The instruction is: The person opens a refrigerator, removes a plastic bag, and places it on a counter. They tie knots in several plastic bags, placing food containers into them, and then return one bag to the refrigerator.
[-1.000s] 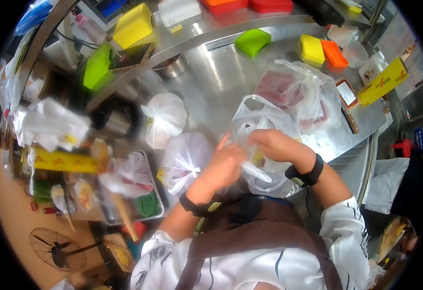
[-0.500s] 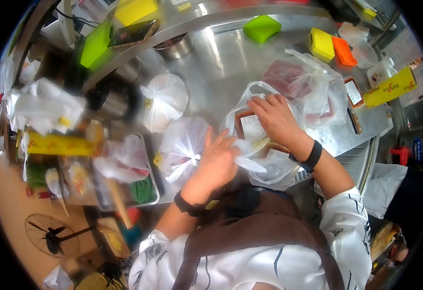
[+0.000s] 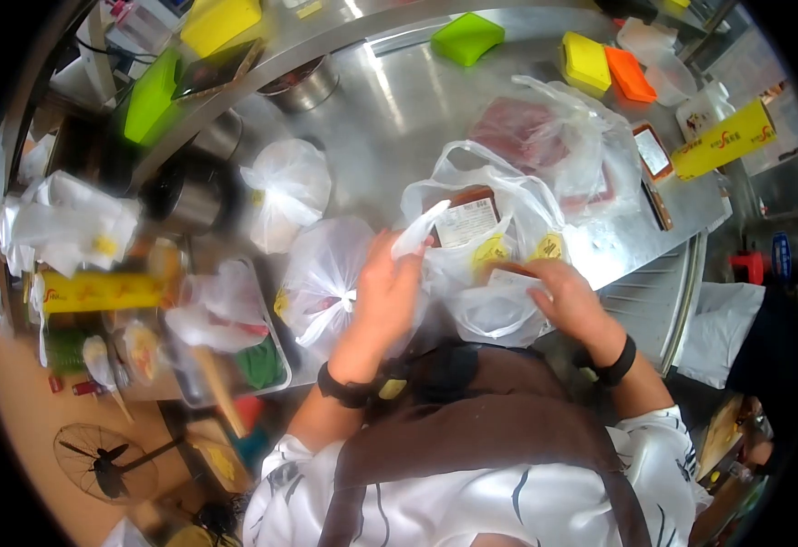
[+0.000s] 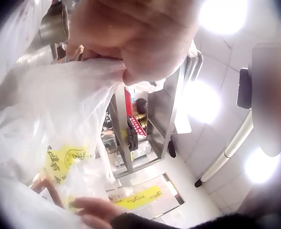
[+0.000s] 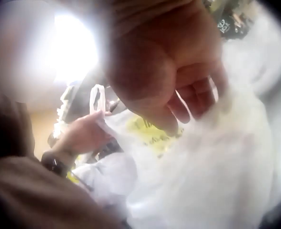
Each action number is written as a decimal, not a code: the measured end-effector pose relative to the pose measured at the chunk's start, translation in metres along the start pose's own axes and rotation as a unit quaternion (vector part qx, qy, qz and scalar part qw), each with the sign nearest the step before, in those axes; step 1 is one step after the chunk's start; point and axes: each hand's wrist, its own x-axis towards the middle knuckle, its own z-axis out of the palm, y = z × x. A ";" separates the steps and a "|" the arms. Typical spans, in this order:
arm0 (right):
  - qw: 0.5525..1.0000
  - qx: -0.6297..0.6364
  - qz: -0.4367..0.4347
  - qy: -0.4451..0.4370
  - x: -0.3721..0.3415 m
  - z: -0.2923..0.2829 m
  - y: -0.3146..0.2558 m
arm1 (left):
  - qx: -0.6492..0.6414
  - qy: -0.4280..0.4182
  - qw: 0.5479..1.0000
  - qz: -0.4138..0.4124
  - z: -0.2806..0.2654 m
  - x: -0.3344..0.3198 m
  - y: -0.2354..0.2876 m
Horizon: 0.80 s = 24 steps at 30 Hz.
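Observation:
An opened translucent plastic bag (image 3: 499,314) with yellow print stands at the counter's front edge. Inside it lies a brown-edged pack with a white label (image 3: 468,223). The left hand (image 3: 388,290) pinches one handle of the bag at its left side; in the left wrist view that hand (image 4: 135,38) has the stretched film between thumb and fingers. At the bag's right, the right hand (image 3: 574,301) has its fingers bent in over the opening, beside a second brown-and-white item. In the right wrist view the right hand's (image 5: 174,62) fingers are loosely bent against the film, their tips partly hidden.
Two tied white bags (image 3: 287,196) (image 3: 331,278) stand left of the opened bag. Behind it lies a clear bag of reddish packs (image 3: 586,150). A knife (image 3: 658,206) rests at the right, a metal tray (image 3: 280,369) at the left, and a shelf with containers crosses the back.
The left hand has come to the bag's handle and raised it. The right hand has moved from above the labelled pack toward the bag's near right side.

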 end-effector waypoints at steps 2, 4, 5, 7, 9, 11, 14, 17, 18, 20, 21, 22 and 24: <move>1.000 -0.014 -0.003 0.002 -0.012 0.010 0.003 | -0.031 0.004 0.999 -0.012 0.005 0.001 0.002; 0.998 -0.058 0.017 -0.027 -0.020 0.017 0.002 | -0.066 -0.010 0.997 -0.043 0.009 0.001 0.005; 0.996 -0.046 0.027 -0.067 -0.022 0.015 0.001 | -0.065 -0.016 0.997 -0.041 0.011 -0.001 0.005; 0.994 -0.027 0.041 -0.097 -0.027 0.009 -0.001 | -0.095 -0.081 0.989 -0.073 0.013 -0.006 0.002; 0.991 -0.009 0.051 -0.127 -0.025 0.001 0.000 | -0.059 -0.127 0.989 -0.048 0.014 -0.011 -0.005; 0.987 0.041 0.140 -0.060 -0.015 -0.011 0.007 | 0.074 -0.208 0.974 0.053 0.010 -0.009 -0.009; 0.975 0.031 0.090 0.198 0.025 -0.025 0.000 | 0.100 -0.219 0.967 0.087 0.016 -0.017 -0.013; 0.962 0.137 0.058 0.230 0.073 -0.015 -0.004 | 0.045 -0.160 0.969 0.184 0.022 -0.016 -0.007; 0.956 0.201 0.027 0.211 0.086 -0.012 -0.004 | 0.046 -0.156 0.969 0.186 0.024 -0.015 -0.006; 0.965 0.230 0.027 0.125 0.097 -0.011 -0.012 | -0.228 -0.049 0.968 -0.091 0.025 -0.015 -0.005; 0.973 0.201 -0.025 0.107 0.096 -0.017 -0.031 | -0.230 -0.044 0.968 -0.091 0.027 -0.009 -0.012; 0.978 0.171 -0.078 0.091 0.093 -0.023 -0.049 | -0.341 0.014 0.931 -0.125 0.030 0.003 -0.026; 0.978 0.139 -0.125 0.092 0.079 -0.035 -0.078 | -0.449 0.070 0.878 -0.148 0.031 0.016 -0.022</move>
